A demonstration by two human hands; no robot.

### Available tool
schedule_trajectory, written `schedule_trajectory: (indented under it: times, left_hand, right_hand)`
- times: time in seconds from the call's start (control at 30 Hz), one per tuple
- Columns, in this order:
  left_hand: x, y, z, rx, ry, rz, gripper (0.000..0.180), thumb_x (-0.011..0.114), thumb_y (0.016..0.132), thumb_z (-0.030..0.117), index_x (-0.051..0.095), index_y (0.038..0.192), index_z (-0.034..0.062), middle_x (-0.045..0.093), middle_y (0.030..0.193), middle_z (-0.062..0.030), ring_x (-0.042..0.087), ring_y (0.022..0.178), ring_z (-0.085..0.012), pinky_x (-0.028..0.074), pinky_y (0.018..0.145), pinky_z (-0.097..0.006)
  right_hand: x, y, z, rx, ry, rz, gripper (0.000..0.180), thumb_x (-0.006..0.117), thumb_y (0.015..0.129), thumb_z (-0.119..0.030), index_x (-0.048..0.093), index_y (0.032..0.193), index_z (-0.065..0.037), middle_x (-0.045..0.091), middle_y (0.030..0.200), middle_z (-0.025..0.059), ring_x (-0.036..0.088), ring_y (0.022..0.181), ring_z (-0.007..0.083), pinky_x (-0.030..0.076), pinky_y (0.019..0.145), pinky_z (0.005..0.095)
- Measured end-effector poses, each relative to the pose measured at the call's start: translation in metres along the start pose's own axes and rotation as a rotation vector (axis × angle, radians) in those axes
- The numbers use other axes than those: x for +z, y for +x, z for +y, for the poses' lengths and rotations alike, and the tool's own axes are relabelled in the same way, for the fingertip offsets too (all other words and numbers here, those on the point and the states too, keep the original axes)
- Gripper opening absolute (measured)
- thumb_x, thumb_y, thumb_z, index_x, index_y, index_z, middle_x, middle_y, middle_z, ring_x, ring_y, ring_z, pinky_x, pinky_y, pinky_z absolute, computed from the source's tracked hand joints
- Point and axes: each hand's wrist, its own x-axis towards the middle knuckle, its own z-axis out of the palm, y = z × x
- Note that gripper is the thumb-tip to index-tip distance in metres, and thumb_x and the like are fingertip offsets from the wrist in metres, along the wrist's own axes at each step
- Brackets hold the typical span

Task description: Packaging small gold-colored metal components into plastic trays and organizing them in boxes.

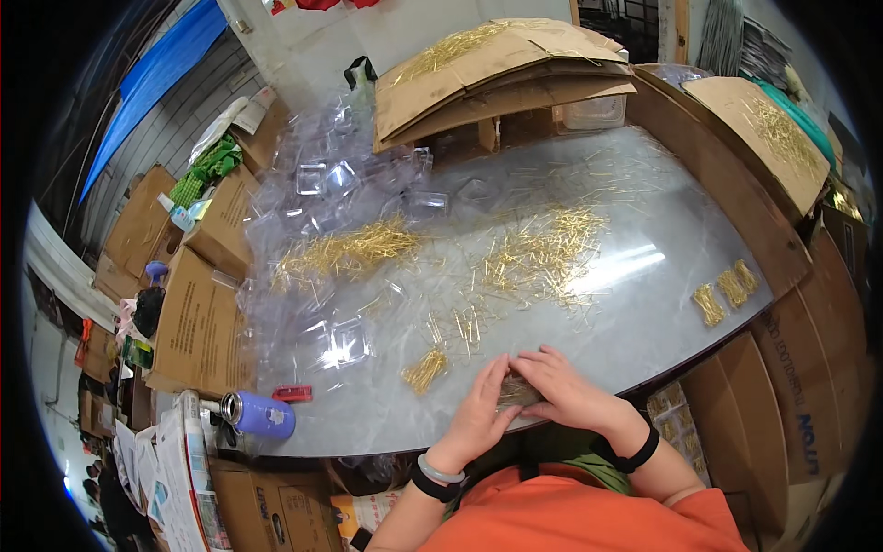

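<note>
At the table's near edge, my left hand (478, 412) and my right hand (563, 391) are cupped around a small bundle of thin metal pins (517, 392). The fingers press in from both sides and hide most of the bundle; whether it sits in a clear case I cannot tell. Just left of my left hand lies a loose bunch of gold pins (425, 371). Farther off, a wide scattered heap of gold pins (547, 258) covers the middle of the table, with another dense heap (354, 248) to its left.
Clear plastic boxes (340, 177) pile up on the table's left. A purple bottle (262, 414) and a red object (292, 394) lie near the front left corner. Several gold pin bundles (733, 287) rest at the right edge. Cardboard (515, 69) stands along the back.
</note>
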Motion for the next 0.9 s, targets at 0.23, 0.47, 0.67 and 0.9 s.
schedule_trajectory:
  times: [0.23, 0.47, 0.67, 0.9]
  left_hand:
    - [-0.018, -0.014, 0.014, -0.042, 0.418, 0.096, 0.077, 0.086, 0.079, 0.022, 0.049, 0.142, -0.0006, 0.052, 0.137, -0.0217, 0.053, 0.123, -0.0413, 0.045, 0.104, -0.046]
    - [-0.024, -0.023, 0.025, -0.232, 0.418, 0.082, 0.048, 0.080, 0.083, 0.013, 0.061, 0.124, -0.0024, 0.058, 0.118, -0.0200, 0.063, 0.101, -0.0387, 0.054, 0.083, -0.041]
    - [-0.022, -0.005, 0.021, -0.257, 0.134, 0.047, 0.040, 0.072, 0.084, -0.001, 0.060, 0.123, -0.0013, 0.058, 0.116, -0.0203, 0.065, 0.093, -0.0362, 0.054, 0.082, -0.041]
    - [-0.033, -0.018, 0.016, -0.149, 0.135, 0.041, 0.047, 0.075, 0.084, 0.003, 0.062, 0.128, 0.0015, 0.059, 0.126, -0.0178, 0.061, 0.108, -0.0344, 0.051, 0.094, -0.041]
  right_hand:
    - [0.011, -0.006, 0.015, -0.025, -0.028, 0.038, 0.059, 0.081, 0.075, -0.009, 0.061, 0.130, -0.006, 0.061, 0.129, 0.0149, 0.055, 0.119, 0.0347, 0.045, 0.103, 0.0453]
    - [0.014, 0.005, -0.009, 0.008, -0.230, 0.146, 0.057, 0.075, 0.084, -0.018, 0.055, 0.135, -0.004, 0.059, 0.137, 0.0147, 0.053, 0.131, 0.0348, 0.041, 0.112, 0.0452]
    - [0.020, 0.012, -0.002, -0.077, -0.117, -0.012, 0.056, 0.075, 0.085, -0.015, 0.055, 0.136, -0.005, 0.060, 0.136, 0.0166, 0.053, 0.130, 0.0371, 0.041, 0.113, 0.0476]
    - [0.023, 0.008, 0.007, -0.123, -0.052, 0.108, 0.045, 0.074, 0.082, -0.004, 0.062, 0.126, -0.004, 0.066, 0.123, 0.0146, 0.060, 0.119, 0.0356, 0.049, 0.103, 0.0452]
